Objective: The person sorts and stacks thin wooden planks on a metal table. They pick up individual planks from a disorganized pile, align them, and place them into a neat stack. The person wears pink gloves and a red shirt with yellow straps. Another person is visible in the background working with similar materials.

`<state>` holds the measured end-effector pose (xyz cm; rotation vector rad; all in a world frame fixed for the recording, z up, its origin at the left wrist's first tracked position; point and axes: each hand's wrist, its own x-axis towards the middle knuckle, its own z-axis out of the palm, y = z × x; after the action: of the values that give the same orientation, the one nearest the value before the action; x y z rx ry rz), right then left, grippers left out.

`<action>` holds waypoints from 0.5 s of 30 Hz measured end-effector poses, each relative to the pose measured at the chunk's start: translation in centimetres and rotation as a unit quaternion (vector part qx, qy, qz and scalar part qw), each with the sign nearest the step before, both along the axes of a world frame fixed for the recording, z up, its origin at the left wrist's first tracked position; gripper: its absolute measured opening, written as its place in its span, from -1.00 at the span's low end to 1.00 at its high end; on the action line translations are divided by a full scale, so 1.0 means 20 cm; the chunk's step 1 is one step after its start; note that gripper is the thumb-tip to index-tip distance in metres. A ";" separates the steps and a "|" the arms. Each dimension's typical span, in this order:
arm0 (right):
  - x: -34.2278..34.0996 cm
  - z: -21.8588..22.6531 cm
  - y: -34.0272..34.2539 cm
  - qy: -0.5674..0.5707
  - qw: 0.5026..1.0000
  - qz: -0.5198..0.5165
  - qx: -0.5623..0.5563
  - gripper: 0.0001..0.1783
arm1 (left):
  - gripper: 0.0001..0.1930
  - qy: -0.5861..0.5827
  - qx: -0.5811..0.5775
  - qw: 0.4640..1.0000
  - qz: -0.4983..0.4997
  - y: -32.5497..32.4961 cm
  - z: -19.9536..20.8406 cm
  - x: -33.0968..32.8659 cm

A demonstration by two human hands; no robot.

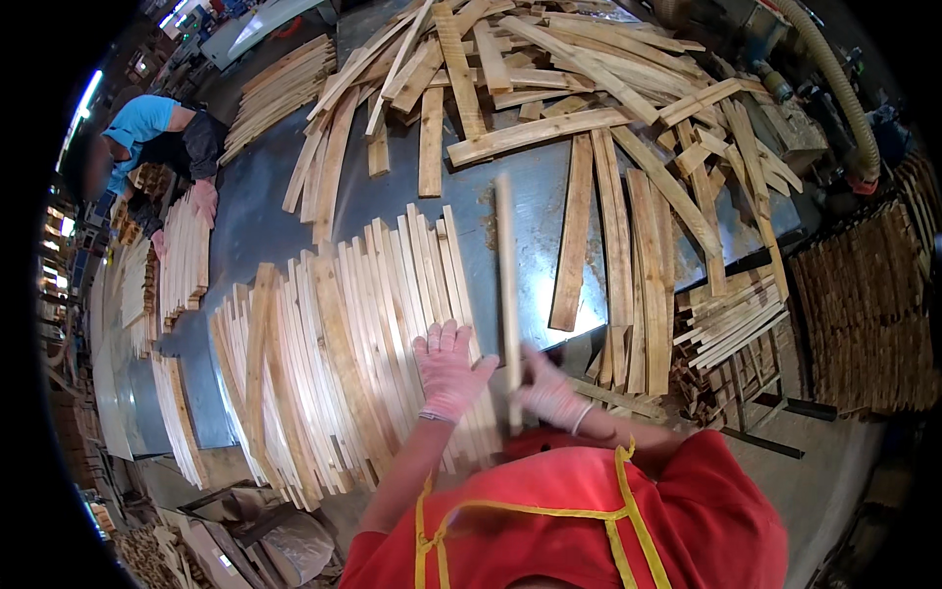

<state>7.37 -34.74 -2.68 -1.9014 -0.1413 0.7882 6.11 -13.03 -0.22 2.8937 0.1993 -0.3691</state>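
My left hand (451,371), in a pink glove with a white cuff, lies with its fingers spread on the right end of a row of pale wooden strips (363,285). The strips stand close together on the metal table (471,206). Just right of that row, my right hand (551,395), gloved alike and smeared by motion, grips a single wooden strip (507,275) near its lower end. This strip points away from me, apart from the row. A few loose wider boards (339,339) lie across the top of the row.
A jumbled heap of wooden boards (549,59) covers the far table. Several boards (643,275) overhang its right edge. A co-worker in blue (142,123) handles strips at the far left. Stacked wood (859,304) stands at the right, below a ribbed hose (839,79).
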 end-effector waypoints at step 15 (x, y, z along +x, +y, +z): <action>0.56 0.10 -0.01 -0.134 0.979 -0.136 -0.070 -0.12 | -0.10 -0.098 0.053 0.994 -0.014 -0.07 -0.06 -0.02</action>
<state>18.56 -34.86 -0.62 -2.0994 0.0101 0.3639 5.71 -14.37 -1.47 3.0146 0.1486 -0.0782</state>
